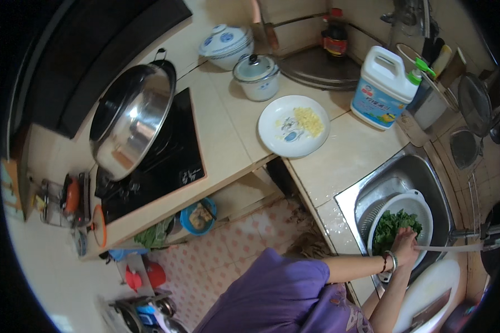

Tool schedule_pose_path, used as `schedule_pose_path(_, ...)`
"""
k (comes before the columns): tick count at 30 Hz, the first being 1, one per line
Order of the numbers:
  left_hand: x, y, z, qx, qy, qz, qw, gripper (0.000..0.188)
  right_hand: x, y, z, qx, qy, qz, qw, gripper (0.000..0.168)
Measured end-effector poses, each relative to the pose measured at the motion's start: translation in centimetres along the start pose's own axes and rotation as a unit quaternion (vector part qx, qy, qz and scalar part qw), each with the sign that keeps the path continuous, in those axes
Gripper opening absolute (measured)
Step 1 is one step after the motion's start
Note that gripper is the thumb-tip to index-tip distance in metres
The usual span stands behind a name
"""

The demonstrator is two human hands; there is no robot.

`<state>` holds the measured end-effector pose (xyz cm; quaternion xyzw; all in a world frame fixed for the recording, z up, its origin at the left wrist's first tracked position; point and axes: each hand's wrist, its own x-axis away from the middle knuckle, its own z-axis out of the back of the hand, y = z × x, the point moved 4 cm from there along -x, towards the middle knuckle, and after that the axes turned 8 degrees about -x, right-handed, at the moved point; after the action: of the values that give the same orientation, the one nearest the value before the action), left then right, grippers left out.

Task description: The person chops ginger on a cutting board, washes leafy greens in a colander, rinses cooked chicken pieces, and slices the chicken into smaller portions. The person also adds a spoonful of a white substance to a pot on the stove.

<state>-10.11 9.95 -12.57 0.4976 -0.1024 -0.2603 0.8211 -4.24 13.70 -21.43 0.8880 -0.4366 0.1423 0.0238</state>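
My left hand (401,242), with bracelets at the wrist, is over a white plastic colander (426,216) in the steel sink (431,175). My right hand (409,259) comes from below and overlaps it; the overlap hides most of the right fingers. Both are beside chopped leafy greens (393,227) lying in the colander. A stream of water (446,248) runs from the faucet (493,237) onto the hands. Whether either hand holds leaves cannot be told.
A plate with chopped pale yellow pieces (275,139), lidded pots and a large detergent jug (379,93) stand on the counter. Left is a black cooktop (183,145) with a tilted steel wok or pan (137,125). A white cutting board with a cleaver (431,310) lies beside the sink.
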Motion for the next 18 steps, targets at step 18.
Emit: schedule_pose_path(18, -4.2, 0.8, 11.2, -0.247, -0.454, -0.273, 0.811, 0.022, 0.5, -12.1, -12.5, 0.403, 0.168, 0.463, 0.771, 0.015)
